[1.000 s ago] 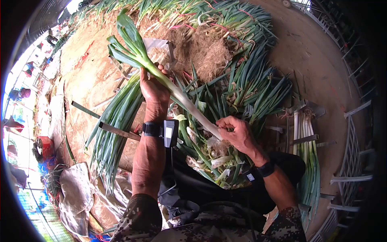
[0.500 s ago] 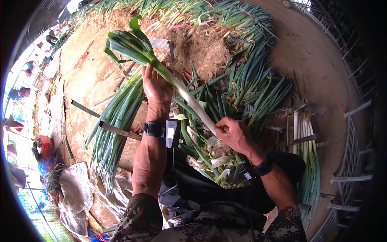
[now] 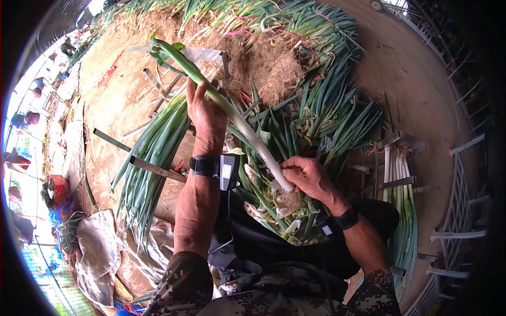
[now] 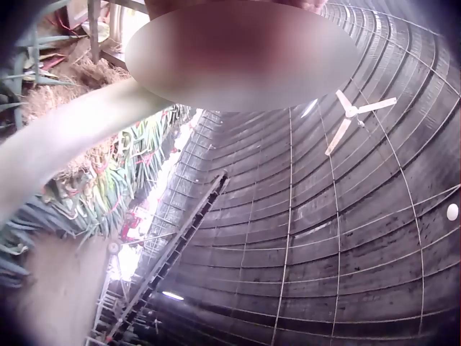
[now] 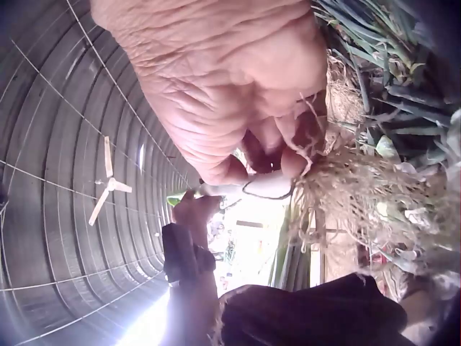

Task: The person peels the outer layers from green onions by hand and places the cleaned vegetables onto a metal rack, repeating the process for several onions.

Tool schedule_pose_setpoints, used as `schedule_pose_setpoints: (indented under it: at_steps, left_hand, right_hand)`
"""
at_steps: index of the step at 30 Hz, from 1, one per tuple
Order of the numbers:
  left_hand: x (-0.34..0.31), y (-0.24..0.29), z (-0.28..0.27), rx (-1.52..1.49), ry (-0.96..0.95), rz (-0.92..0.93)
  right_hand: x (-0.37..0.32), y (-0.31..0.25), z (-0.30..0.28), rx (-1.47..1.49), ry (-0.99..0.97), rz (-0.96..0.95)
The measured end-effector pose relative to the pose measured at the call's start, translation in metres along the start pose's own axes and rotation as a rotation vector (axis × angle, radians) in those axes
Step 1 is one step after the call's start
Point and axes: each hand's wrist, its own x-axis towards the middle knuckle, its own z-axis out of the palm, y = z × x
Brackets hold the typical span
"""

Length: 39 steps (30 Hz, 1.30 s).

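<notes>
Ribbed roofing (image 4: 331,238) backs the left wrist view's blur; head view shows left hand (image 3: 207,113) and right hand (image 3: 310,180) clasping one leek (image 3: 246,129).

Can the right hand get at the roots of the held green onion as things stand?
Looks like yes: the right hand touches the green onion close beside its roots, with nothing visible in between.

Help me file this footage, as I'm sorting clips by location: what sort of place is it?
Probably a farm shed or greenhouse-like tunnel used for preparing vegetables: a curved, ribbed roof overhead, a bare earth-coloured floor, and a big heap of green onions with roots on.
</notes>
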Motion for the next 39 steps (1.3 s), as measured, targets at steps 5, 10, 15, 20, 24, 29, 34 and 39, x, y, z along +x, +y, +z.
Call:
schedule_pose_setpoints:
  at_steps: [5, 10, 15, 20, 24, 29, 34, 39]
  left_hand:
    - [0.002, -0.006, -0.027, 1.411, -0.128, 0.864]
    - [0.001, -0.003, -0.028, 1.507, -0.16, 1.054]
    - [-0.003, -0.002, -0.025, 1.488, -0.148, 0.977]
    - [0.007, -0.02, -0.03, 0.815, -0.044, 0.553]
    - [0.004, -0.014, -0.037, 1.452, -0.149, 0.884]
    - [0.004, -0.014, -0.037, 1.185, -0.123, 0.77]
    - [0.005, -0.007, -0.036, 1.176, -0.171, 0.855]
    - [0.001, -0.005, -0.004, -0.066, 0.038, -0.058]
  right_hand:
    - [0.001, 0.008, 0.006, -0.113, 0.1, -0.092]
    - [0.003, 0.016, 0.006, -0.18, 0.158, -0.146]
    - [0.004, 0.016, 0.007, -0.262, 0.194, -0.162]
    - [0.004, 0.015, 0.007, -0.315, 0.195, -0.194]
    - [0.001, 0.009, 0.009, -0.33, 0.197, -0.191]
    - [0.005, 0.023, 0.009, -0.39, 0.285, -0.381]
    - [0.008, 0.028, 0.007, -0.303, 0.321, -0.306]
    - [0.005, 0.022, 0.005, -0.214, 0.319, -0.183]
